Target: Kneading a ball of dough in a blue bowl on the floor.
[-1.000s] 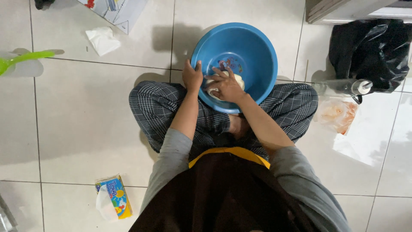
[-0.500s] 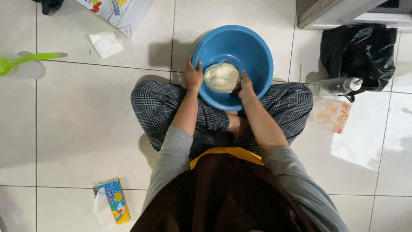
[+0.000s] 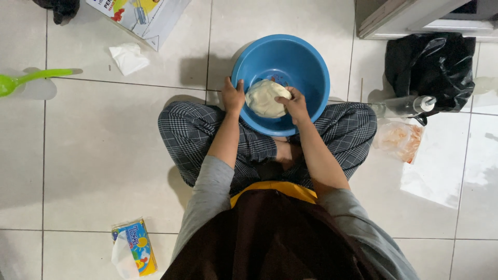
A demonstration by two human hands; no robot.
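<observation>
- White tiled floor all round you; you sit cross-legged on it in grey checked trousers.
- Round blue plastic basin rests on the floor just beyond your shins, centre of scene, touching your legs at its near rim.
- Crumpled black plastic bag lies far right, well apart from the basin.
- Printed cardboard box at far left-centre, cut off by the frame edge.
- Pale lump of dough sits inside the basin, on its near side.
- Clear plastic bag with orange contents on the right, near your knee; clear bottle with white cap just beyond it.
- Colourful tissue pack near left, beside your hip.
- Green plastic spoon far left.
- Crumpled white tissue far left-centre, near the box.
- Your left hand grips the basin's left rim, fingers curled over the edge.
- Your right hand is on the dough's right side, fingers bent and pressed into it.
</observation>
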